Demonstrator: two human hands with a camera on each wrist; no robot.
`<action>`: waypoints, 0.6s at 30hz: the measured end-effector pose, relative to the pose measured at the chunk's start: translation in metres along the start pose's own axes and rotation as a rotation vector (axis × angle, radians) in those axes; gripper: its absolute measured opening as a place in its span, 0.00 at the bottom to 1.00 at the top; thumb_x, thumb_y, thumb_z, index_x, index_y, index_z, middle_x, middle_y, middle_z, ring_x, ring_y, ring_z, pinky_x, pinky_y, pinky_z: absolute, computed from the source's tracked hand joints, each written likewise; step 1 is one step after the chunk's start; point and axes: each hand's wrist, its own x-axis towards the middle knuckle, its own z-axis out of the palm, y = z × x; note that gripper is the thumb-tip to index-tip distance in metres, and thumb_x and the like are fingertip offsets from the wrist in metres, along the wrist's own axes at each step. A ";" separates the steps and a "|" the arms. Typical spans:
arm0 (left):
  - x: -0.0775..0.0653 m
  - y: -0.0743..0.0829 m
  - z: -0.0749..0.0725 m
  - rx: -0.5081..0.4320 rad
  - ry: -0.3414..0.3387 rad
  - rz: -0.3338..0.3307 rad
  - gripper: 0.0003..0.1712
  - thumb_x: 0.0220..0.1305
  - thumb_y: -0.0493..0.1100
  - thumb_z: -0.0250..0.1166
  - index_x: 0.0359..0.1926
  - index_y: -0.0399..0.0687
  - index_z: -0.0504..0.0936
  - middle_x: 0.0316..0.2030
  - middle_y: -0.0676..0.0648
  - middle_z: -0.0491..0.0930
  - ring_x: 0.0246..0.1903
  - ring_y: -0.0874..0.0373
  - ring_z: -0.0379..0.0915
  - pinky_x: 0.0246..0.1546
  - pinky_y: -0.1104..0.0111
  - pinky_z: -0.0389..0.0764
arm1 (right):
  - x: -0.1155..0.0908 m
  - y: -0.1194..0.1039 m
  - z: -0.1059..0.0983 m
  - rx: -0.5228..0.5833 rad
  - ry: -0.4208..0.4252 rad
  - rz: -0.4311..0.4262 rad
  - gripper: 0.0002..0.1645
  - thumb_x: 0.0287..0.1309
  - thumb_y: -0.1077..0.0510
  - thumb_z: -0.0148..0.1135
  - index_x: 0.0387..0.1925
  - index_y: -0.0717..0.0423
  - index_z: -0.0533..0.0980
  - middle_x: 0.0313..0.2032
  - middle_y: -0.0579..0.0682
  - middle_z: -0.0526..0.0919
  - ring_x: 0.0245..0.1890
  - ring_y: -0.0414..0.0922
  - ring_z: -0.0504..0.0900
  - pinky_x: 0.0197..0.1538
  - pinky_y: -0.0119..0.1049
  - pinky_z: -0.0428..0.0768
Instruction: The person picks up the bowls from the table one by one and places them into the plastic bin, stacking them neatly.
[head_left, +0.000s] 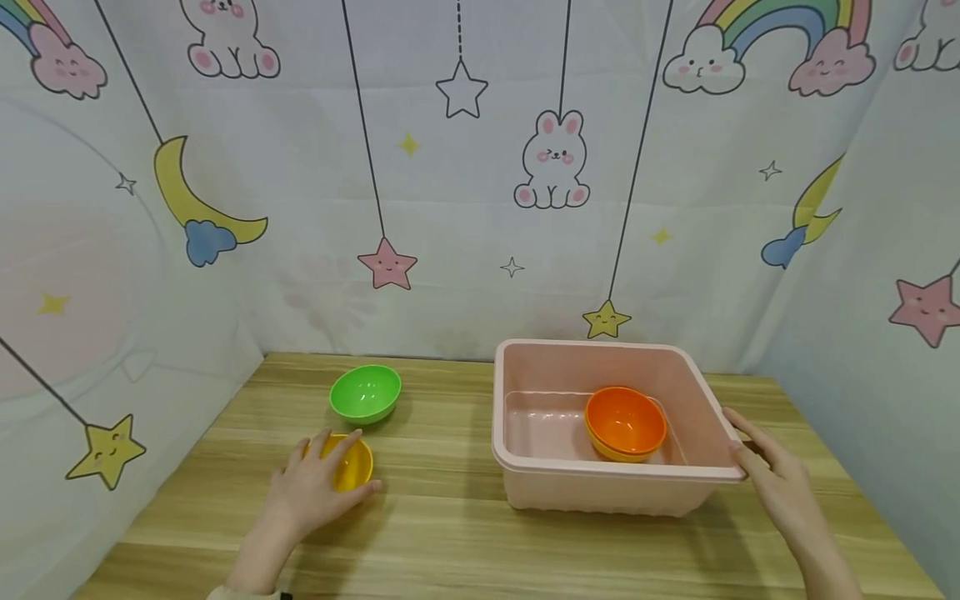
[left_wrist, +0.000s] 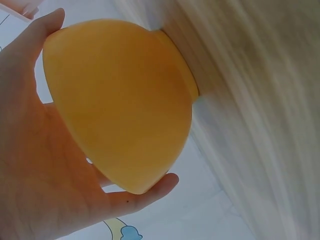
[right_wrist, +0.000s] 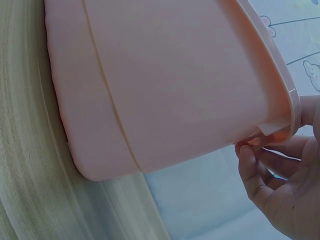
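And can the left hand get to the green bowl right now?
Probably yes: the green bowl sits just beyond the left hand, with nothing covering it. But that hand holds the yellow bowl, so it might need to let go first.

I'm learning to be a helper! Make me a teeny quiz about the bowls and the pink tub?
1. Which bowl does the left grip hold? A: green; B: blue; C: yellow.
2. True or false: the orange bowl sits inside the pink tub.
3. Fill in: the ____ grip holds the pink tub.

Key:
1. C, the yellow bowl.
2. True.
3. Right: it's the right grip.
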 end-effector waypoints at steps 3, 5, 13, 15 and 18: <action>0.000 0.000 0.000 -0.005 0.001 -0.002 0.47 0.45 0.77 0.55 0.63 0.60 0.64 0.63 0.34 0.60 0.59 0.29 0.56 0.45 0.30 0.62 | 0.000 -0.001 0.000 -0.002 0.002 0.004 0.29 0.66 0.48 0.45 0.66 0.47 0.59 0.38 0.23 0.74 0.38 0.22 0.73 0.35 0.23 0.68; 0.000 0.001 0.000 -0.007 0.006 -0.001 0.47 0.45 0.77 0.55 0.63 0.60 0.65 0.63 0.33 0.60 0.58 0.29 0.57 0.44 0.30 0.62 | 0.000 -0.001 -0.001 -0.003 0.003 0.003 0.29 0.66 0.48 0.45 0.66 0.47 0.59 0.38 0.24 0.75 0.37 0.23 0.73 0.34 0.23 0.68; 0.001 0.001 0.001 -0.018 0.026 0.000 0.46 0.44 0.75 0.58 0.62 0.60 0.66 0.62 0.33 0.62 0.56 0.30 0.59 0.41 0.32 0.65 | -0.001 -0.002 0.000 0.012 -0.009 -0.012 0.29 0.66 0.48 0.45 0.66 0.47 0.59 0.43 0.23 0.71 0.37 0.23 0.74 0.34 0.24 0.69; 0.002 0.000 0.001 -0.017 0.032 0.002 0.46 0.44 0.75 0.58 0.62 0.60 0.67 0.61 0.34 0.63 0.56 0.30 0.59 0.40 0.32 0.65 | -0.001 -0.002 0.000 0.011 -0.007 -0.014 0.28 0.66 0.48 0.45 0.66 0.47 0.59 0.43 0.23 0.70 0.38 0.23 0.74 0.35 0.23 0.69; 0.003 0.000 0.003 -0.016 0.036 -0.001 0.46 0.43 0.75 0.59 0.62 0.60 0.67 0.61 0.35 0.63 0.55 0.31 0.59 0.40 0.33 0.65 | -0.001 -0.002 0.000 0.011 -0.009 -0.013 0.28 0.66 0.48 0.44 0.66 0.47 0.59 0.44 0.24 0.70 0.38 0.23 0.74 0.35 0.23 0.69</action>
